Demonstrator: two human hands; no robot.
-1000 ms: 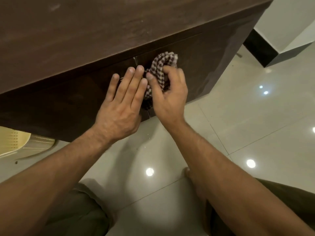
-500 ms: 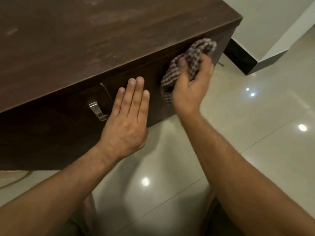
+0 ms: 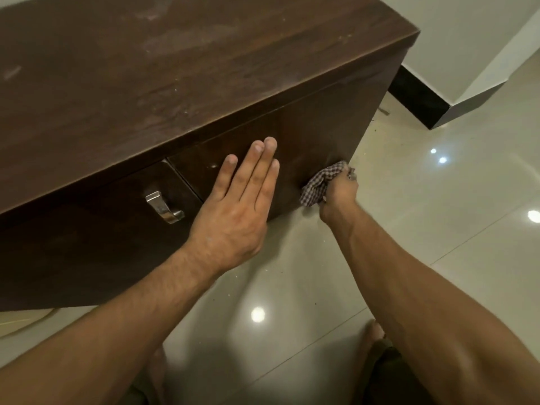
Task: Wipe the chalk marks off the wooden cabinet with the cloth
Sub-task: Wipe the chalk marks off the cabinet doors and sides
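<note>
The dark wooden cabinet [image 3: 181,83] fills the upper left, its top smeared with pale, dusty patches. My left hand [image 3: 239,206] lies flat with fingers together against the right door front. My right hand [image 3: 339,194] is shut on a bunched checked cloth [image 3: 320,182], pressed to the door's lower right corner near the floor. A small pale speck [image 3: 214,166] shows on the door left of my left fingers.
A metal handle [image 3: 163,206] sticks out of the left door. Glossy light tiles [image 3: 438,229] spread right and below. A wall corner with a black skirting [image 3: 418,97] stands right of the cabinet. My knees and a foot [image 3: 374,331] are at the bottom.
My right hand has carried the cloth from the door's upper right edge down to its lower right corner. My left hand stays flat on the door. The view has shifted left.
</note>
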